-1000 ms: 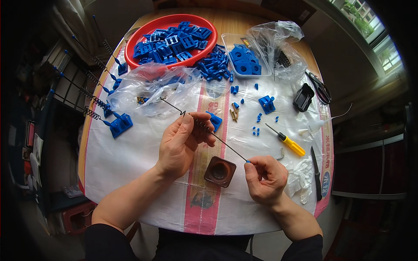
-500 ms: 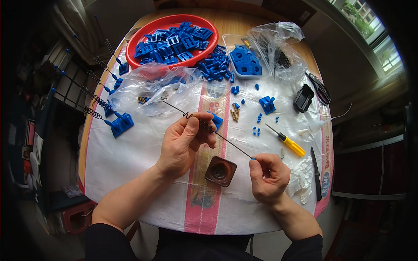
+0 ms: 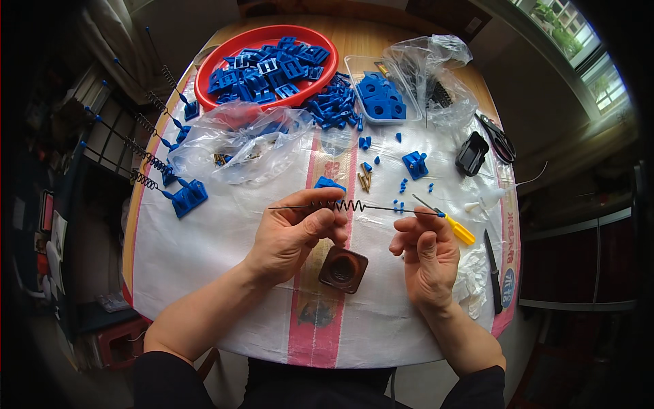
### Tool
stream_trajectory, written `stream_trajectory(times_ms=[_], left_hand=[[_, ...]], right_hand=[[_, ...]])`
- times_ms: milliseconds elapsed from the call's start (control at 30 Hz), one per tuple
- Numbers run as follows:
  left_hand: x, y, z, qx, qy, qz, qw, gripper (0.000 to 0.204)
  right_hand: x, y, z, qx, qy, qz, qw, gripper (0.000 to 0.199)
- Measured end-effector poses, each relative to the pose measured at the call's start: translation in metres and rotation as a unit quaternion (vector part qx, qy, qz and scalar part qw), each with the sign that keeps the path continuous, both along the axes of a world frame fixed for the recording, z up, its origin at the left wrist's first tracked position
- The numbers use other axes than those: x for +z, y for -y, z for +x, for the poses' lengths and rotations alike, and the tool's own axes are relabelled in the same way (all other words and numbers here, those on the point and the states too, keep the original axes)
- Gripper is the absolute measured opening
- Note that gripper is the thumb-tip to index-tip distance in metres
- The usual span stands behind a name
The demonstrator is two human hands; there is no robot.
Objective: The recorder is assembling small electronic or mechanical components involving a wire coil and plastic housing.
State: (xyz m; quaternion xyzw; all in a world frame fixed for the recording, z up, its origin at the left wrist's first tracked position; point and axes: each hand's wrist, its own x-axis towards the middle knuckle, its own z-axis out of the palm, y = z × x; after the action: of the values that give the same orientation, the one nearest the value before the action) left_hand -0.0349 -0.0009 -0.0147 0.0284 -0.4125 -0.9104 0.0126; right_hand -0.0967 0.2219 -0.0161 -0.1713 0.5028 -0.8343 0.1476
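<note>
My left hand (image 3: 293,235) pinches a thin black coil-spring wire (image 3: 354,205) at its coils, holding it nearly level above the table. The wire's straight end runs right to a small blue tip (image 3: 440,215). Beneath that end is my right hand (image 3: 434,262), its thumb and fingers apart; the fingertips are close to the wire, and whether they touch it I cannot tell. Partly hidden behind my left hand lies a blue plastic piece (image 3: 330,183). A brown square dish (image 3: 362,262) with a round hollow sits on the table between my hands.
Blue parts fill a red basin (image 3: 327,71) and a clear box (image 3: 351,68). Crumpled plastic bags (image 3: 238,146) lie nearby. Assembled spring pieces on blue bases (image 3: 189,198) line the left edge. At right are a yellow screwdriver (image 3: 458,230), knife (image 3: 494,273), scissors (image 3: 501,140) and tissue (image 3: 470,286).
The wire has swung from a slant to nearly level, its blue-tipped end rising. My right hand has let go of that end and spread its fingers. My left hand still grips the coils.
</note>
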Motion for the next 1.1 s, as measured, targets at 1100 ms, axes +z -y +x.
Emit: stream_trajectory(times_ms=[1100], left_hand=[[0.0, -0.011, 0.009, -0.174, -0.089, -0.01, 0.981, 0.048]], right_hand=[[0.002, 0.001, 0.014, 0.126, -0.055, -0.035, 0.99, 0.041]])
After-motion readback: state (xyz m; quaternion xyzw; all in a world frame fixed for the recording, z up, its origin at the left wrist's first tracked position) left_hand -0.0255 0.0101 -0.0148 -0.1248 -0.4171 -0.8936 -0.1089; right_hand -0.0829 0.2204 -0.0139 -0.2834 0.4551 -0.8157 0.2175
